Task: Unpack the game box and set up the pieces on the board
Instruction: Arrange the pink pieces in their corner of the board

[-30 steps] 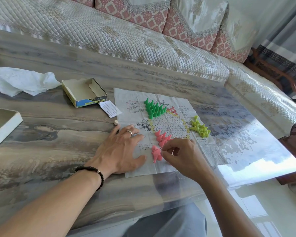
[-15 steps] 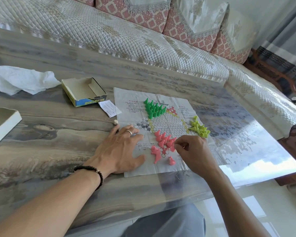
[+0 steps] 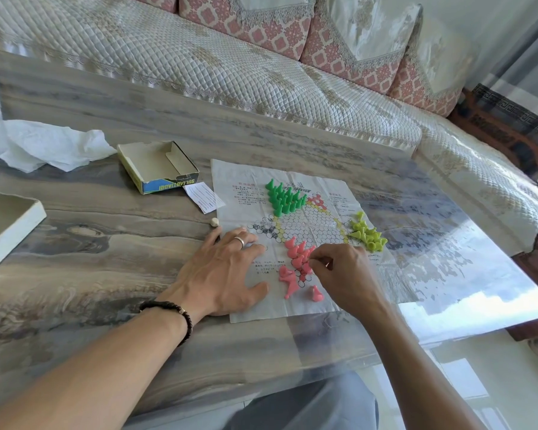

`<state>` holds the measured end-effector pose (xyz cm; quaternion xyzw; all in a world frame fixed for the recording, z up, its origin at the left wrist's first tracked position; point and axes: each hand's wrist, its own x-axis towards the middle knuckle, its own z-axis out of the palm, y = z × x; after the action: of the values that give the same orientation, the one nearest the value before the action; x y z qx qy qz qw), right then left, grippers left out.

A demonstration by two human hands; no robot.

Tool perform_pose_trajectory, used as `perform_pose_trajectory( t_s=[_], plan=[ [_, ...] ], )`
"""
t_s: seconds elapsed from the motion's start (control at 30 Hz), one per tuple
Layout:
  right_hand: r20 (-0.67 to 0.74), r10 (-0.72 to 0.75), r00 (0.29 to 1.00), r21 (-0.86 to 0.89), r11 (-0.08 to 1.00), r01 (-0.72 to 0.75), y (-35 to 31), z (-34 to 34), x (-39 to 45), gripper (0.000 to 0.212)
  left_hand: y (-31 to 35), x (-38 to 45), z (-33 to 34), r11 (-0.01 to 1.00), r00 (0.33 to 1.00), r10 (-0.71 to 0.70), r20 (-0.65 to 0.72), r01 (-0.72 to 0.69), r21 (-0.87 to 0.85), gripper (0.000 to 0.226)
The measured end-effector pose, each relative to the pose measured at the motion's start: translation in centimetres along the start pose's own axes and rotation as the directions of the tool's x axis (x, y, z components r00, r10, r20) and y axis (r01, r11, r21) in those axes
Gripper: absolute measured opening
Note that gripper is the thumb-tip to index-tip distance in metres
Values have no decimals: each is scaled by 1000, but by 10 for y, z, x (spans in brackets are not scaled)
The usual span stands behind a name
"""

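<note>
- Pinching a pink peg point(image 3: 308, 264), the right hand point(image 3: 345, 274) works over the paper board point(image 3: 292, 308).
- Left hand point(image 3: 221, 274) lies flat on the board's left edge.
- Green pegs point(image 3: 283, 198) stand at the board's far side, yellow pegs point(image 3: 367, 232) at its right.

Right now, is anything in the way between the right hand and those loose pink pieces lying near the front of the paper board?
Nothing visible blocks it. The right hand hovers at the standing pink cone pieces, and the fallen pink pieces lie just beside it on the printed paper board. The left hand rests flat farther left.
</note>
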<state>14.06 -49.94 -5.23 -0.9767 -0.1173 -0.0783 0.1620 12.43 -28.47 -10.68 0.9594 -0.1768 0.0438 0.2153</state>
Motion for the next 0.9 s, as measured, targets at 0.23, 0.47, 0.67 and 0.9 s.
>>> perform_pose_trajectory(
  t_s=[0.23, 0.47, 0.67, 0.9],
  plan=[
    [-16, 6, 1000, 11, 1000, -6, 0, 5, 0, 14, 0, 0, 0, 1000, 1000, 2, -3, -2, 2, 70],
    [-55, 13, 998, 12, 1000, -12, 0, 7, -1, 12, 0, -1, 0, 1000, 1000, -2, -2, 2, -1, 69],
    [-106, 49, 993, 10, 999, -48, 3, -8, -16, 13, 0, 0, -1, 1000, 1000, 3, 3, -3, 2, 68],
    [111, 110, 988, -45, 993, -106, 6, -2, -35, 15, 0, 0, 0, 1000, 1000, 12, -13, -11, 6, 73]
  ],
)
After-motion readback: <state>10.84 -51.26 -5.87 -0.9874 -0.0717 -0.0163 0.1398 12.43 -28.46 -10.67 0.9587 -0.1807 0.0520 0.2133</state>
